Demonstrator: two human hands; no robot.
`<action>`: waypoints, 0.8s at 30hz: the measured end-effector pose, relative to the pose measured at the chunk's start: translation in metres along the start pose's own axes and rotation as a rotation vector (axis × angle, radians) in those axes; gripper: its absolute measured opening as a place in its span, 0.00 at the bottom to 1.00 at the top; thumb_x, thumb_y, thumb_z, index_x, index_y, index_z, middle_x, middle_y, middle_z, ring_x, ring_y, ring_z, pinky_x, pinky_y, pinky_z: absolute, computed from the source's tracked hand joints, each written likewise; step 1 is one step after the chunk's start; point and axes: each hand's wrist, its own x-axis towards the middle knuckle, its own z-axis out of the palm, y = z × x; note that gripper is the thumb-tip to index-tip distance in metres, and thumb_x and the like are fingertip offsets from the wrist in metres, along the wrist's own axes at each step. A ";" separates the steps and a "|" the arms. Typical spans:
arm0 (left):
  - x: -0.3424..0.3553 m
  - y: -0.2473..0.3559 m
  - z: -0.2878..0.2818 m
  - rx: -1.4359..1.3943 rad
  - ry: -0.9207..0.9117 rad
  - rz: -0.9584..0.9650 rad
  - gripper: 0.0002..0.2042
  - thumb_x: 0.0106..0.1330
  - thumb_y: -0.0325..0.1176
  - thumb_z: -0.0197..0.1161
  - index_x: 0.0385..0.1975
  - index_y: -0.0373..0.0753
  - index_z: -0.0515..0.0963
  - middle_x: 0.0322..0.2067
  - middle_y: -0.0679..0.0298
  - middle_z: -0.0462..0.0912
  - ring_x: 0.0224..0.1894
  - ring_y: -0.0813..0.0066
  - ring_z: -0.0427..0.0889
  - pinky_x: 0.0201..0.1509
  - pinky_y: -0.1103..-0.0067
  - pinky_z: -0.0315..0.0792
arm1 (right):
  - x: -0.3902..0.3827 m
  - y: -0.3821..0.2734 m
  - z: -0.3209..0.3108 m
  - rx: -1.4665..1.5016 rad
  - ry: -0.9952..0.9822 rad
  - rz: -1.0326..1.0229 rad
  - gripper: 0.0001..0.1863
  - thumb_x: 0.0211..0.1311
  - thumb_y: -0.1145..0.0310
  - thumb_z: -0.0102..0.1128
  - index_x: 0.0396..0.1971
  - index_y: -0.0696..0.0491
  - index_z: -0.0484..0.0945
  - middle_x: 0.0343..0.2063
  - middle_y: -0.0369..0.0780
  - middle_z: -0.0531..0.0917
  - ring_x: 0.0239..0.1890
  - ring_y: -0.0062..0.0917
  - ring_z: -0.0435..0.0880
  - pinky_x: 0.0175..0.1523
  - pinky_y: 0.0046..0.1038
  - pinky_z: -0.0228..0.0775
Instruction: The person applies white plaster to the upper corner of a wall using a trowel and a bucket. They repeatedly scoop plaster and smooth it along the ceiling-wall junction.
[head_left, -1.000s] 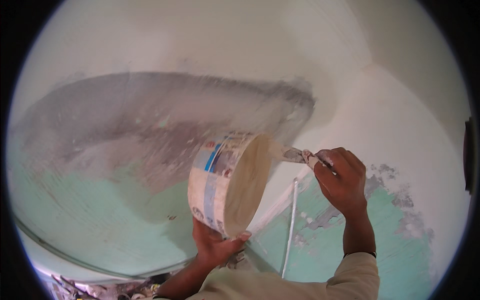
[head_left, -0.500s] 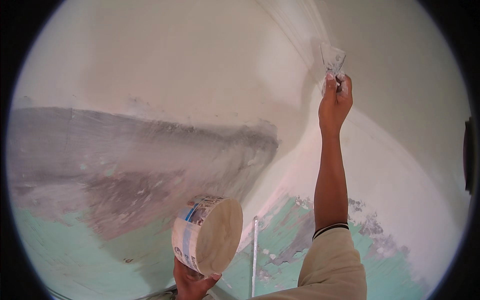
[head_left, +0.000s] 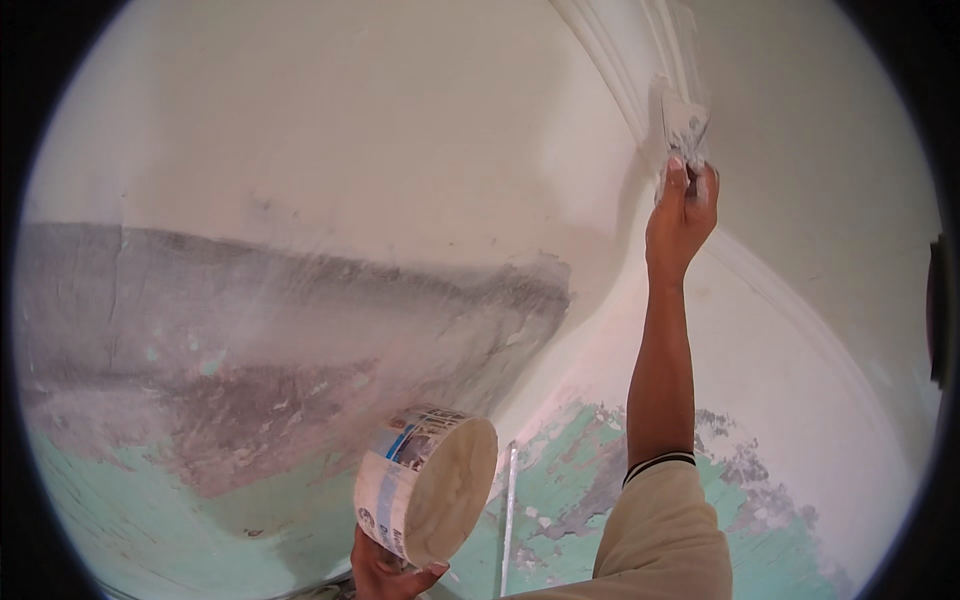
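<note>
1. Putty knife (head_left: pixel 686 122), blade smeared with off-white and grey: it is pointing upward at upper right, its far edge lying at the pale moulding (head_left: pixel 608 70); exact contact cannot be told.
2. Right hand (head_left: pixel 682 215): fingers are closing in a pinch around the knife's handle, the thumb lying on the near face; the arm is reaching nearly straight up from a beige sleeve (head_left: pixel 665 530) with a dark-striped cuff.
3. Round tub (head_left: pixel 385 490), white with blue and dark print: it is sitting at lower centre, tilted, its mouth facing right and toward the viewer.
4. Off-white paste (head_left: pixel 455 490): it is covering the inside of the tub, its top uneven.
5. Left hand (head_left: pixel 385 575): it is supporting the tub from below, fingers partly curled around the base, thumb near the lower rim.
6. Clearances: open room is separating the tub's rim from the right forearm, a slim white strip (head_left: pixel 508 520) standing within that gap, just beside the tub; wide bare wall is extending left of the knife.
7. Pale plastered wall (head_left: pixel 350 120): it is filling the upper left, bordering a ragged grey patch (head_left: pixel 300 290).
8. Mint-green paint (head_left: pixel 90 500): it is showing below that patch; flaking green and grey areas are also spreading behind the right arm.
9. Dark fixture (head_left: pixel 937 310): it is edging in at far right.
</note>
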 end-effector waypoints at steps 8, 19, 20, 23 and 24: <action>-0.010 -0.009 -0.011 0.432 -0.004 -0.002 0.55 0.47 0.46 0.85 0.72 0.27 0.59 0.63 0.44 0.75 0.63 0.56 0.76 0.65 0.66 0.70 | -0.010 -0.010 -0.003 -0.065 0.020 0.101 0.12 0.74 0.68 0.59 0.41 0.63 0.78 0.39 0.39 0.77 0.33 0.21 0.75 0.40 0.26 0.70; -0.013 0.010 -0.006 0.298 0.021 -0.115 0.53 0.46 0.47 0.85 0.70 0.28 0.62 0.62 0.45 0.76 0.62 0.55 0.76 0.64 0.66 0.71 | -0.030 -0.005 -0.018 -0.056 0.032 0.288 0.12 0.75 0.65 0.57 0.42 0.61 0.77 0.30 0.39 0.79 0.30 0.19 0.78 0.37 0.24 0.74; -0.013 0.012 -0.006 0.266 0.019 -0.124 0.53 0.47 0.47 0.85 0.71 0.28 0.61 0.62 0.45 0.76 0.62 0.55 0.77 0.64 0.66 0.72 | -0.045 0.004 -0.031 -0.020 0.062 0.379 0.12 0.75 0.64 0.58 0.42 0.59 0.76 0.28 0.38 0.79 0.29 0.19 0.78 0.37 0.25 0.73; -0.011 0.013 -0.007 0.110 0.011 -0.117 0.55 0.49 0.47 0.85 0.72 0.29 0.57 0.63 0.47 0.74 0.63 0.58 0.76 0.65 0.67 0.72 | -0.075 0.015 -0.055 0.058 0.085 0.543 0.12 0.75 0.62 0.58 0.44 0.57 0.75 0.25 0.37 0.79 0.27 0.16 0.76 0.35 0.24 0.72; -0.007 0.008 -0.007 0.016 -0.002 -0.088 0.56 0.49 0.47 0.85 0.72 0.29 0.54 0.64 0.48 0.72 0.64 0.60 0.76 0.66 0.66 0.72 | -0.080 0.018 -0.060 0.080 0.086 0.581 0.12 0.75 0.62 0.58 0.44 0.57 0.75 0.24 0.37 0.79 0.27 0.15 0.75 0.33 0.24 0.71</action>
